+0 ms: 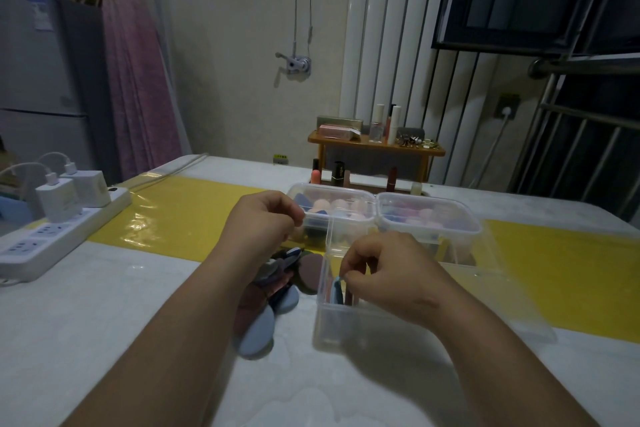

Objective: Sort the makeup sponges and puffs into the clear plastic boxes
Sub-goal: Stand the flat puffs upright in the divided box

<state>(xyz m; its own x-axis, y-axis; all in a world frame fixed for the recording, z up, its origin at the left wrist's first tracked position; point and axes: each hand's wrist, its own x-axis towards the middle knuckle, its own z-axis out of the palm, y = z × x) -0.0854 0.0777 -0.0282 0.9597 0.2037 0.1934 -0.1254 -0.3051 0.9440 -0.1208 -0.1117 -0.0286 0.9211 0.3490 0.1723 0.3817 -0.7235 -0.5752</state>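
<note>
A near clear plastic box (349, 326) stands on the table in front of me. My right hand (388, 270) reaches into it from above and pinches a blue puff (336, 291) standing on edge inside, beside a dark red one. My left hand (263, 222) hovers with curled fingers over a loose pile of flat puffs (273, 291), blue, brown and dark, left of the box; nothing shows in its grip. Two more clear boxes sit behind: the left one (332, 199) holds pink and blue sponges, the right one (429, 215) holds pink and mixed sponges.
A white power strip (59, 232) with two chargers lies at the left table edge. A small wooden shelf (375, 146) with cosmetics stands at the back, lipsticks (337, 173) below it. A yellow runner (180, 215) crosses the white table.
</note>
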